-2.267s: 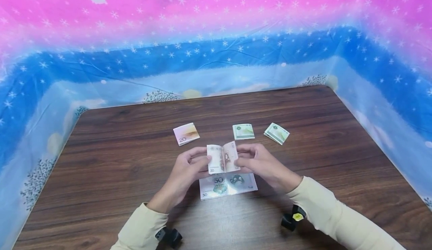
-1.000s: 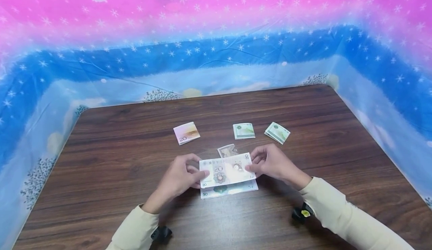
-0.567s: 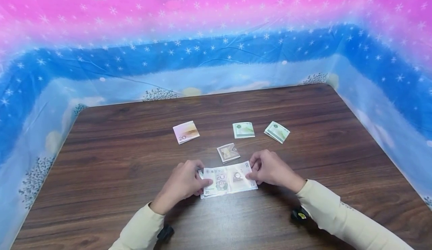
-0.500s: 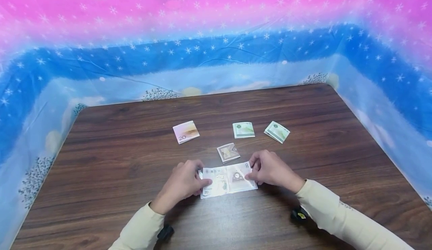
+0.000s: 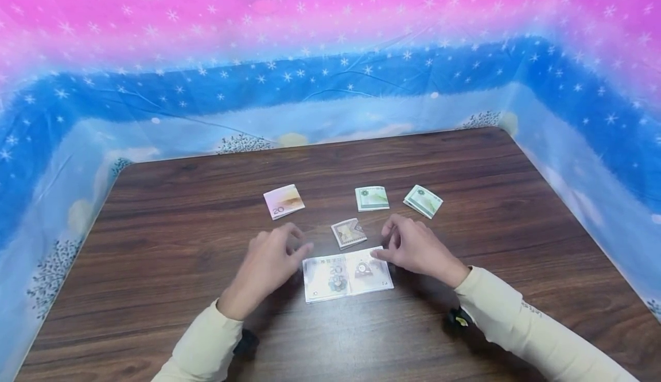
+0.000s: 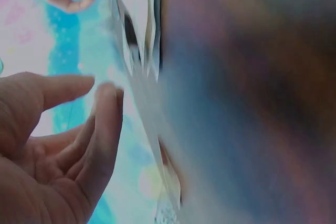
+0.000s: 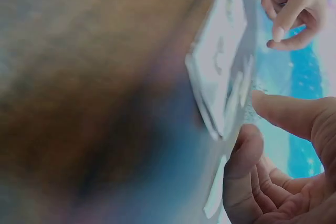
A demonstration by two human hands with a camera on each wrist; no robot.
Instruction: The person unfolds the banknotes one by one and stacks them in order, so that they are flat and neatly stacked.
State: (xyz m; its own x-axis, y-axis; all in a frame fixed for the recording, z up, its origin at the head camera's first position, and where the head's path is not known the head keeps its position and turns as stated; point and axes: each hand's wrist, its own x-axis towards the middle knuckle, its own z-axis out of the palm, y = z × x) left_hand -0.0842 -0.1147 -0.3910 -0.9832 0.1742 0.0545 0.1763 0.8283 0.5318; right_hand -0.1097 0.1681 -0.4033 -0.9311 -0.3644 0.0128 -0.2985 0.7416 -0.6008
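Observation:
An unfolded 20 note (image 5: 348, 276) lies at the front centre in the head view, on top of other paper whose edges show in the right wrist view. Just behind it is a folded brown note (image 5: 349, 233). My left hand (image 5: 265, 264) hovers by the unfolded note's left end, thumb and fingers apart, holding nothing; the left wrist view shows the gap between thumb and fingertips of that hand (image 6: 58, 140). At the note's upper right corner is my right hand (image 5: 420, 250), bent loosely, and in the right wrist view this hand (image 7: 289, 156) pinches nothing.
Farther back on the wooden table (image 5: 196, 215) lie a folded pink 20 note (image 5: 284, 201) at the left and two folded green notes, one (image 5: 372, 198) near the middle and another (image 5: 423, 201) to its right. A patterned pink and blue cloth (image 5: 310, 84) stands around the table.
The 20 note was unfolded fully and laid over the 50 note. Both hands have let go of it; the left has moved up and outward, the right slightly up.

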